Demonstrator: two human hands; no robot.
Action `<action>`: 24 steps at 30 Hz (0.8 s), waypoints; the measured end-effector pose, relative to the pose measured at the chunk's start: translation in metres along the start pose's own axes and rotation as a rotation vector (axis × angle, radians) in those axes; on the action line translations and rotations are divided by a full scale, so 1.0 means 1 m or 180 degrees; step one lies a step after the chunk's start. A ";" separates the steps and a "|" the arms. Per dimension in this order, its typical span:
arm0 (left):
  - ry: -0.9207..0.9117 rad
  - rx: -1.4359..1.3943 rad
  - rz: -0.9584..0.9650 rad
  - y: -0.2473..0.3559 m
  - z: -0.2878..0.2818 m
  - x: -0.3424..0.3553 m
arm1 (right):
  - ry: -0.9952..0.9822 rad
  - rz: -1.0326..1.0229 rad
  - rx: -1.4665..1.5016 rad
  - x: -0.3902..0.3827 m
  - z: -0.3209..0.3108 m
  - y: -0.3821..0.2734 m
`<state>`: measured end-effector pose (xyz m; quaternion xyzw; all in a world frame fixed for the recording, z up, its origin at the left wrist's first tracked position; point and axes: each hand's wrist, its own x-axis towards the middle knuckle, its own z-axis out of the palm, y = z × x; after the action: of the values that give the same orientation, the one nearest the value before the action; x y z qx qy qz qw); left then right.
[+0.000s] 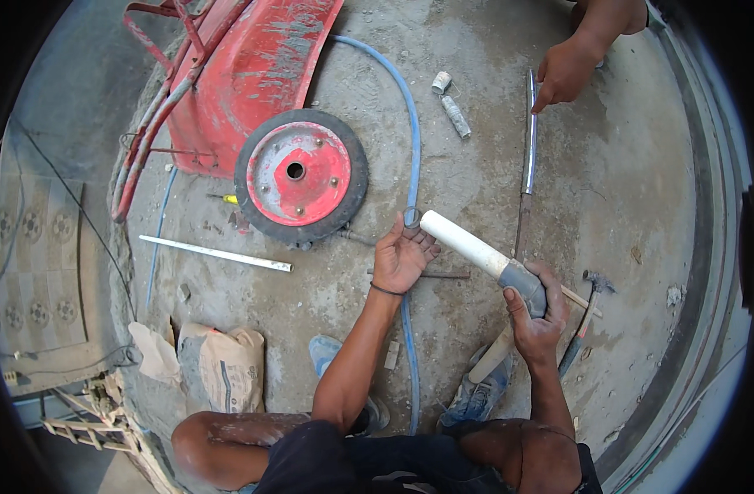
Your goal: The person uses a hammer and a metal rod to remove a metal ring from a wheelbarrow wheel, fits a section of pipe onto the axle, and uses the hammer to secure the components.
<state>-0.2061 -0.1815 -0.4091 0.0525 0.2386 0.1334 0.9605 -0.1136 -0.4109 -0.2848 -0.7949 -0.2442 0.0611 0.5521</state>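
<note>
My left hand [402, 259], palm up with curled fingers, holds a small dark ring [411, 217] at its fingertips, over the blue hose [410, 107]. My right hand [538, 313] grips a grey curved fitting [521, 284] with a white plastic pipe [463, 242] on it, the pipe's open end beside the ring. A beige pipe [491, 356] slants down beneath my right hand to beside my shoe [467, 403]. A hammer [593, 278] and a wooden handle [579, 298] lie to the right of that hand.
A red wheelbarrow tray [229, 82], a wheel [303, 181] and a thin white pipe [216, 252] lie left. Short pipe pieces [455, 115] lie ahead. Another person's hand [562, 74] touches a chrome tube [530, 140]. A paper sack [225, 366] sits near my left knee, by the slab edge.
</note>
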 end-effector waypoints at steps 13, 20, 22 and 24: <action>-0.0110 0.0147 0.0110 -0.015 0.025 -0.006 | -0.0104 -0.0290 -0.0268 -0.002 -0.003 -0.006; -0.0352 0.0349 0.0305 -0.006 0.029 -0.014 | -0.0234 -0.0582 -0.0333 0.002 -0.009 -0.019; -0.0420 0.0314 0.0358 -0.004 0.035 -0.016 | -0.0236 -0.0550 -0.0298 0.003 -0.010 -0.020; -0.0658 0.0268 0.0361 -0.001 0.041 -0.017 | -0.0260 -0.0307 -0.0150 0.005 -0.014 -0.019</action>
<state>-0.2010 -0.1891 -0.3655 0.1197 0.1404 0.1712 0.9678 -0.1104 -0.4152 -0.2615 -0.7918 -0.3058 0.0611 0.5252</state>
